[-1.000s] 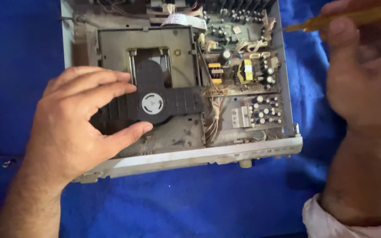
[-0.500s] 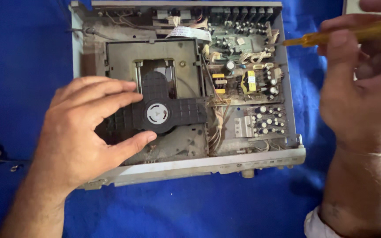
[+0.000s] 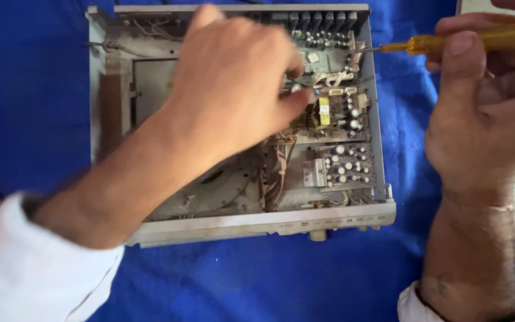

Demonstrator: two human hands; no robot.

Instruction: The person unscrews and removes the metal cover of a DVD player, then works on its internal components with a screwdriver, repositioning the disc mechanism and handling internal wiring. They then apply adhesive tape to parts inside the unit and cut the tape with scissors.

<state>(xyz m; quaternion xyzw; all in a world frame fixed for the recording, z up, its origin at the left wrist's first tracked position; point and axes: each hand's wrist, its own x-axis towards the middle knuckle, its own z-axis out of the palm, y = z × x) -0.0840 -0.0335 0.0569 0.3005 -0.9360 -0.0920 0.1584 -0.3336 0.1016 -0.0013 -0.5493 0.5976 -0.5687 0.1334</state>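
unit: opened disc player chassis (image 3: 114,119), lid off, lying on a blue cloth (image 3: 25,89) over the worktop; front panel at 6 o'clock.
left hand: left hand (image 3: 233,89) reaches in across the chassis from 8 o'clock, fingers curled with the tips down at the circuit board (image 3: 335,113); blurred, so i cannot tell whether it pinches anything.
right hand: right hand (image 3: 484,113) closed around a yellow-handled screwdriver (image 3: 478,39), held level at 2 o'clock, its tip at the chassis's right wall, near the board's top edge.
step: looks like work on the board, one hand feeling among components, the tool held ready.
next move calls for: a steady tip placed onto a fastener, clear of the loose wire bundle (image 3: 281,170).
relation: board lies just under the left fingertips, at 9 o'clock of the right hand.
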